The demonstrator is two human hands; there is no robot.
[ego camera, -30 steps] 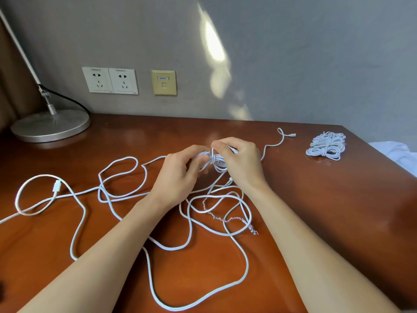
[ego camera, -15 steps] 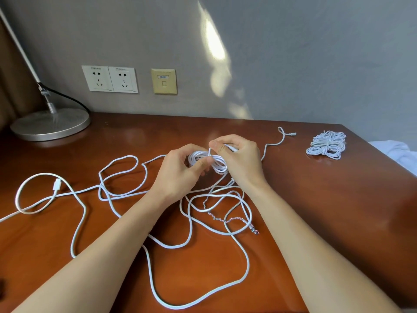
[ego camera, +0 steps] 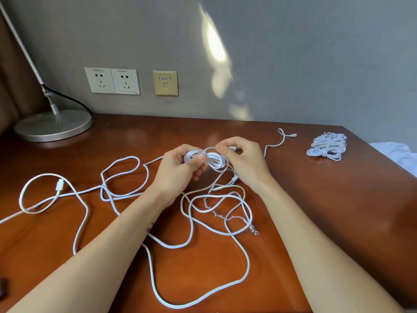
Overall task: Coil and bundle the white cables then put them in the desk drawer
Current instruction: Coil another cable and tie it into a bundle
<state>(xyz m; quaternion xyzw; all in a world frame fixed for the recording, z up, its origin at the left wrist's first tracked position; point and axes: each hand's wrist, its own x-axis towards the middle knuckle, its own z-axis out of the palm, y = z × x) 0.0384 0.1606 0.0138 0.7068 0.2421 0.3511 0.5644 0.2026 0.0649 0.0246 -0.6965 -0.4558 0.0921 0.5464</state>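
1. Grey wall (ego camera: 293, 53) is backing a brown table (ego camera: 316, 211), where the white cables are lying.
2. The left hand (ego camera: 178, 170) is pinching a small coil (ego camera: 214, 158) just above the table, its thumb pressing on the coil's middle. The right hand (ego camera: 246, 159) is pinching the plug (ego camera: 235, 149) at the tail end. Both grips are closed on the cable.
3. A second ago the fingers were hiding the coil. Now it is showing between the hands, drawn in at its waist, so the tail is probably going round it and this bundle is nearing completion.
4. Counting:
   - one coil in hand
   - one finished bundle (ego camera: 328, 146) sitting far right
   - loose cables (ego camera: 191, 233) sprawling in a tangle, seemingly two or more, though the exact number is unclear
   - two sockets (ego camera: 111, 81)
   - one lamp base (ego camera: 53, 125)
   - no drawer showing
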